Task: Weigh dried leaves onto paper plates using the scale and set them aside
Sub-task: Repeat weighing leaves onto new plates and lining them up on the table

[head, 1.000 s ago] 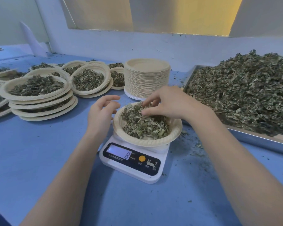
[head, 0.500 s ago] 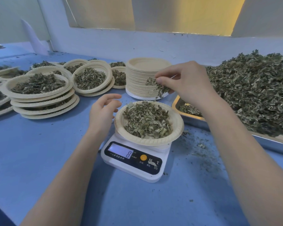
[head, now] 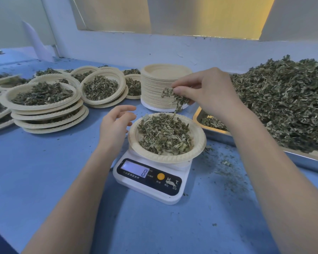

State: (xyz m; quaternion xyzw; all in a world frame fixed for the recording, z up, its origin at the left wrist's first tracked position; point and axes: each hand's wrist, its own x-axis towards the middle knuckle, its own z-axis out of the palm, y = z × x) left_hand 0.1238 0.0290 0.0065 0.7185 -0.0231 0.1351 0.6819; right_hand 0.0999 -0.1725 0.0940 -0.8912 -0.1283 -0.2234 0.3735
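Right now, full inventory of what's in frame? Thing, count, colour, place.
scale: one, white with black panel, centre of table
plate on the scale: one, beige, heaped with dried leaves
filled plates: several, beige, stacked at left; exact count unclear
empty plate stack: one tall stack, beige, behind the scale
metal tray: one, silver, right
leaf pile: one, grey-green, heaped in the tray
table: one, blue, scattered crumbs at right
left hand: open, beside the plate's left rim
right hand: pinches a tuft of leaves above the plate
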